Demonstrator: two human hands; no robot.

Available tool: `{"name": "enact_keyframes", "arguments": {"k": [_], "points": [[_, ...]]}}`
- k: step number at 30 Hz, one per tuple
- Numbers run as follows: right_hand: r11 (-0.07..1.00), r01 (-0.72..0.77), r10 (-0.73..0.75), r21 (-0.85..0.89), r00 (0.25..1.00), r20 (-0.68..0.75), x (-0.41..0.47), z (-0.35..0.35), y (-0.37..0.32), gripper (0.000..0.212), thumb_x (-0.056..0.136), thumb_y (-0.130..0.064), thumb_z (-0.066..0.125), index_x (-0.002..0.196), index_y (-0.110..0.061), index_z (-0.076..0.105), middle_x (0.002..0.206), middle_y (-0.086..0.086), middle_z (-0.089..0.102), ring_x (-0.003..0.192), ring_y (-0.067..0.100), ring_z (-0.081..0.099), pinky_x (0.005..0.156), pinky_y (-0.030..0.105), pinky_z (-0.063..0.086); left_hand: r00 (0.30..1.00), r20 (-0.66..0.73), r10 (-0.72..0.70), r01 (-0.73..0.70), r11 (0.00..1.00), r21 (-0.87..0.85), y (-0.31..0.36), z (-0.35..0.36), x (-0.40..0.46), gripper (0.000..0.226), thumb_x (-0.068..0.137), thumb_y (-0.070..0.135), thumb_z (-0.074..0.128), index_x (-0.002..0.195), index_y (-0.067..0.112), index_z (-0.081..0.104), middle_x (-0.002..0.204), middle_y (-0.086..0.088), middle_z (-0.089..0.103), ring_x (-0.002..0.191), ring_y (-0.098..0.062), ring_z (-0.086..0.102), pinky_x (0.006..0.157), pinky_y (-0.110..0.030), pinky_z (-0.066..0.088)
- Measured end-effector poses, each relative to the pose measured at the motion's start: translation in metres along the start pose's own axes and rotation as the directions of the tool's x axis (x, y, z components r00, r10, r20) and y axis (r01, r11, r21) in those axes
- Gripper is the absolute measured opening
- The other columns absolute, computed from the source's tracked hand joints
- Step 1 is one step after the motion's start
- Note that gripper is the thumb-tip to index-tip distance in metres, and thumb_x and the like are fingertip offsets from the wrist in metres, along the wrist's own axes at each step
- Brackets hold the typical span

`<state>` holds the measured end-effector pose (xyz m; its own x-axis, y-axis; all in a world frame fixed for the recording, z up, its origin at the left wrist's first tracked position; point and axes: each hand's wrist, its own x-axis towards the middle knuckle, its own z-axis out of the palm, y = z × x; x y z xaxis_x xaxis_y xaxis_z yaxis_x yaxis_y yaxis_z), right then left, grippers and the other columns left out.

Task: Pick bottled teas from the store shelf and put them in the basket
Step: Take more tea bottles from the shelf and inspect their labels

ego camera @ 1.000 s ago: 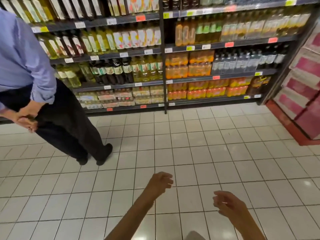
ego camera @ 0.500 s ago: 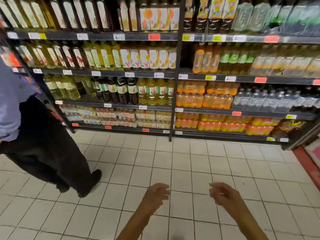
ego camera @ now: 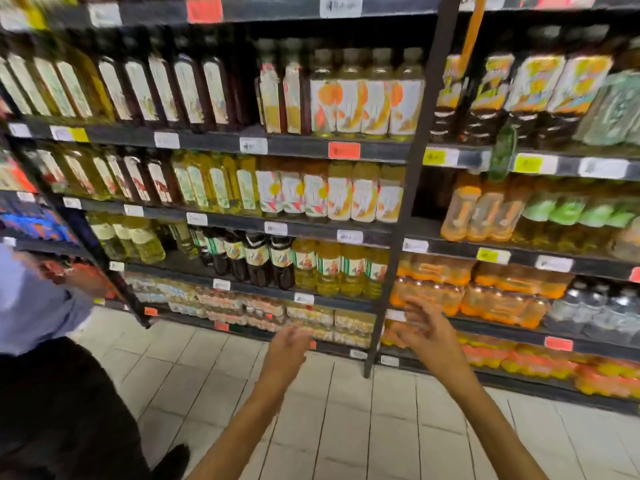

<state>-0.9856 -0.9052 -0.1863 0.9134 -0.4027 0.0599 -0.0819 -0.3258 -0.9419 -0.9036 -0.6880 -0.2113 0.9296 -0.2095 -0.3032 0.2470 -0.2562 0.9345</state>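
A dark store shelf point(ego camera: 301, 147) fills the view, stocked with rows of bottled teas. Yellow bottles with orange-printed labels point(ego camera: 363, 98) stand on an upper tier, more yellow ones point(ego camera: 332, 192) below, and dark bottles point(ego camera: 256, 258) lower down. My left hand point(ego camera: 289, 344) and my right hand point(ego camera: 424, 332) are both raised in front of the low tiers, fingers loose, holding nothing. Neither touches a bottle. No basket is in view. The picture is blurred by motion.
A person in a blue shirt point(ego camera: 34, 299) and dark trousers point(ego camera: 65, 410) stands close at the left. Orange bottle packs point(ego camera: 485, 299) and clear water bottles point(ego camera: 595, 310) sit on the right-hand shelves. A black upright post point(ego camera: 398, 237) splits the shelving. White floor tiles point(ego camera: 346, 410) lie below.
The shelf has come much closer and fills the view. Both hands rose from over the floor to the level of the low tiers. The person at the left slid toward the frame's edge.
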Motion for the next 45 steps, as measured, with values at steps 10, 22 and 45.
{"name": "enact_keyframes", "arguments": {"k": [10,22,45], "points": [[0.939,0.337,-0.337,-0.062,0.941,0.010,0.241,0.009,-0.088,0.043,0.087,-0.018,0.068,0.127,-0.020,0.051,0.124,-0.008,0.054,0.117,0.007,0.052,0.101,0.030,0.044,0.947,-0.179,0.266,-0.284,0.955,-0.084,0.164,0.014,0.219,0.044,0.100,0.017,0.046,0.142,0.017,0.036,0.137,0.000,0.047,0.119,-0.014,0.047,0.096,-0.027,0.038],[0.744,0.656,-0.659,-0.128,0.752,0.022,0.448,0.062,-0.229,0.052,0.091,-0.020,0.063,0.137,-0.008,0.043,0.139,0.006,0.047,0.130,0.019,0.040,0.104,0.023,0.032,0.778,-0.522,0.351,-0.385,0.922,0.048,0.298,-0.051,0.413,0.071,0.099,0.034,0.048,0.152,0.008,0.008,0.159,-0.007,0.016,0.144,-0.024,0.021,0.116,-0.035,0.022],[0.776,0.607,-0.618,0.172,0.786,0.020,0.450,0.106,-0.246,0.038,0.092,-0.025,0.062,0.126,-0.010,0.052,0.125,0.005,0.056,0.113,0.013,0.055,0.094,0.026,0.048,0.763,-0.380,0.522,-0.551,0.834,0.039,0.255,-0.050,0.347,0.046,0.094,0.038,0.055,0.132,0.014,0.044,0.121,0.002,0.058,0.112,-0.012,0.057,0.081,-0.010,0.048]]}}
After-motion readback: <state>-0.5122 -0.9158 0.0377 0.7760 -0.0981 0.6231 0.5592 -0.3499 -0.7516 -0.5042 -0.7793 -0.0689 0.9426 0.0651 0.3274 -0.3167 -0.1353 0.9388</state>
